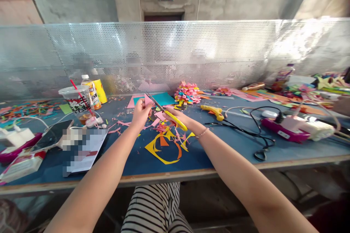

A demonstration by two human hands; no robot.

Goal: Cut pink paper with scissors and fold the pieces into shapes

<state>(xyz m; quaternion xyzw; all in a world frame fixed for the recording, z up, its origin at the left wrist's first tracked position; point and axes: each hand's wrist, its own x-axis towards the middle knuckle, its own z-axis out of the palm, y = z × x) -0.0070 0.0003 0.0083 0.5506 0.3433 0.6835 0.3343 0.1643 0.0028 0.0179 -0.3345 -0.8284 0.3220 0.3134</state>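
Your left hand pinches a small piece of pink paper between thumb and fingers, with little gap between them. Your right hand is wrapped around the yellow-handled scissors; you can't tell from here how your fingers sit in the loops, nor how far the blades are parted. Both are in front of you over the blue table, short of the teal sheet and to the left of the pink-and-yellow paper flower stack.

The blades lie close to your left thumb, so a slip of the paper or a squeeze with the thumb too far forward could nick it. A loose pinch could let the sheet buckle and leave a ragged edge. The black cable and yellow glue gun lie on your right, where a wide elbow swing might snag the cord.

The scissors point away from you and leftward, tips at the paper, handles back toward your right wrist; their long axis runs diagonally from near right to far left.
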